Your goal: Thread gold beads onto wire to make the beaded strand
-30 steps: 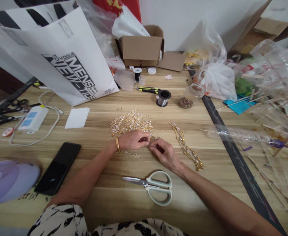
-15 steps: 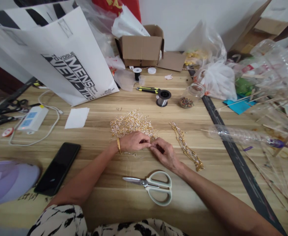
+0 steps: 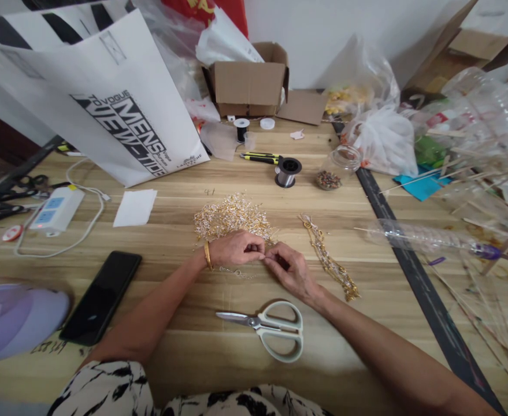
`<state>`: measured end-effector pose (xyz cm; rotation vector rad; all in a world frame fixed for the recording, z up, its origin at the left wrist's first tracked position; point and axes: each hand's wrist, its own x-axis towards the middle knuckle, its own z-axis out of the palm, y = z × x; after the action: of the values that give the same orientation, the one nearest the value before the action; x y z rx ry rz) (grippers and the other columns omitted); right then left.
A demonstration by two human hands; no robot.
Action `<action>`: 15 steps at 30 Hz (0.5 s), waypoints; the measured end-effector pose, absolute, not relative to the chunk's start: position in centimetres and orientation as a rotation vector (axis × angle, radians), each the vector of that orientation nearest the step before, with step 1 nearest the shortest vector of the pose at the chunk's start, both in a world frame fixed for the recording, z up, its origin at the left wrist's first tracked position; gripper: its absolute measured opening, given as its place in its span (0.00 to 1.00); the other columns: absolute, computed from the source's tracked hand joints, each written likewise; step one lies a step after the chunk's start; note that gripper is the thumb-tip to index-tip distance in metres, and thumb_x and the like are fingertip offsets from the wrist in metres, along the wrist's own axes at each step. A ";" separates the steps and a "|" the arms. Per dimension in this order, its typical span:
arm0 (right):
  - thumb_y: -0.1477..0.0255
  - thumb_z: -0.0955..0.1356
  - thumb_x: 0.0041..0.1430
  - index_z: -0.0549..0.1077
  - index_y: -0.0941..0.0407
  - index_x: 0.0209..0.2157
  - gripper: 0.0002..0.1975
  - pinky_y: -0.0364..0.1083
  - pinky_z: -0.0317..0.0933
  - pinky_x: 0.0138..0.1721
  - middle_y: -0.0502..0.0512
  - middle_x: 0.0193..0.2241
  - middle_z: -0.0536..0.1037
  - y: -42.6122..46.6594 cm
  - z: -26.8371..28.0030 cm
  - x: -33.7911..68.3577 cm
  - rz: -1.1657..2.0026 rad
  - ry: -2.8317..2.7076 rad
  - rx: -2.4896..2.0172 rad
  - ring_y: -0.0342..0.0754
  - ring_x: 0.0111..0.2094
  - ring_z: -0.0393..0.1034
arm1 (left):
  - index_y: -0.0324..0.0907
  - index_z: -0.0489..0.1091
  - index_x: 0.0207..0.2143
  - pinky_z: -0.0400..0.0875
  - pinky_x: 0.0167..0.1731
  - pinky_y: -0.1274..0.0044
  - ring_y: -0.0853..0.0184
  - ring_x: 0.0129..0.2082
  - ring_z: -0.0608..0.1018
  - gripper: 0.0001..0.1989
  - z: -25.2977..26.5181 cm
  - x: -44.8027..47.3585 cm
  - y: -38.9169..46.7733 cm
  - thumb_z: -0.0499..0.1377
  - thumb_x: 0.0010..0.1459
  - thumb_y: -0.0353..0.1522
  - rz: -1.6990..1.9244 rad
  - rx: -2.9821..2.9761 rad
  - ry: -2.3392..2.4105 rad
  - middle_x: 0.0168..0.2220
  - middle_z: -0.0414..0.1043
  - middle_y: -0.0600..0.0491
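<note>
plainly, in the head view, the left hand (image 3: 235,248) and the right hand (image 3: 292,270) meet over the bench (image 3: 193,346), each with a narrow grip, thumb and forefinger drawn together; whatever lies between the fingertips is too small to tell. just beyond the left hand, partly hidden by it, is the pile of gold and pale chain pieces (image 3: 232,212), and a short chain (image 3: 236,271) lies flat on the near side of that hand. these look very light, limp and slippery, apt to snag on one another, with fine links that could bend under a hard pull; a loose ring or end link seems the best place to pinch, lifting one piece at a time. to the right of the right hand, apart from it, a bundle of strands (image 3: 334,260) lies slantwise, likely easy to tangle and best taken at its gathered far end. nearer the body, the scissors (image 3: 254,322) lie below the hands with blades pointing left, where a dropping wrist could bump them. beyond the pile sit a wire spool (image 3: 289,172), a yellow and black cutter (image 3: 260,158) and a clear jar (image 3: 329,180) with small beads in it. the phone (image 3: 102,297) lies close to the left forearm, and a tall white bag (image 3: 119,110) stands at the far left, clear of both hands.
</note>
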<state>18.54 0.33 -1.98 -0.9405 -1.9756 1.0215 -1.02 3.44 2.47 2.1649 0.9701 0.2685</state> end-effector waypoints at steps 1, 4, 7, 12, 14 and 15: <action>0.70 0.64 0.60 0.69 0.57 0.31 0.06 0.42 0.56 0.26 0.51 0.25 0.69 0.3 -2.0 18.5 1.020 -1.977 -0.939 0.43 0.25 0.61 | 0.38 0.71 0.29 0.57 0.26 0.82 0.74 0.22 0.66 0.08 2.4 -1.0 3.5 0.55 0.55 0.33 0.274 2.167 0.967 0.23 0.69 0.56; 0.71 0.64 0.59 0.69 0.57 0.31 0.05 0.42 0.56 0.26 0.51 0.25 0.69 0.4 -2.1 18.5 1.017 -1.980 -0.938 0.43 0.25 0.61 | 0.37 0.71 0.29 0.58 0.26 0.81 0.74 0.23 0.67 0.08 2.2 -1.0 3.5 0.56 0.55 0.32 0.299 2.146 0.968 0.24 0.70 0.55; 0.72 0.65 0.59 0.69 0.57 0.31 0.04 0.42 0.56 0.26 0.52 0.26 0.69 0.4 -2.1 18.5 1.018 -1.982 -0.941 0.43 0.26 0.62 | 0.37 0.72 0.29 0.59 0.27 0.82 0.74 0.24 0.68 0.08 2.2 -1.0 3.6 0.57 0.54 0.33 0.327 2.112 0.977 0.25 0.71 0.54; 0.71 0.65 0.59 0.70 0.57 0.31 0.05 0.41 0.56 0.26 0.51 0.25 0.70 0.4 -2.0 18.5 1.048 -1.968 -0.947 0.43 0.25 0.62 | 0.36 0.72 0.28 0.61 0.27 0.82 0.73 0.24 0.69 0.07 2.2 -1.1 3.7 0.58 0.53 0.32 0.347 2.093 0.959 0.25 0.71 0.53; 0.70 0.65 0.59 0.69 0.57 0.31 0.05 0.41 0.56 0.25 0.51 0.24 0.69 0.3 -1.9 18.5 1.069 -1.954 -0.961 0.42 0.24 0.61 | 0.36 0.72 0.28 0.61 0.27 0.82 0.74 0.24 0.69 0.07 2.2 -1.2 3.7 0.58 0.53 0.32 0.337 2.092 0.949 0.25 0.71 0.54; 0.70 0.65 0.59 0.69 0.57 0.31 0.05 0.41 0.56 0.25 0.50 0.24 0.69 0.3 -1.9 18.5 1.078 -1.950 -0.965 0.42 0.24 0.61 | 0.36 0.71 0.28 0.60 0.27 0.82 0.74 0.24 0.69 0.07 2.1 -1.2 3.8 0.57 0.53 0.32 0.332 2.090 0.944 0.25 0.71 0.54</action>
<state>18.47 0.34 -1.87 -0.9649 -1.9500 1.0780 -1.25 3.78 2.12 2.0900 0.9442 0.3315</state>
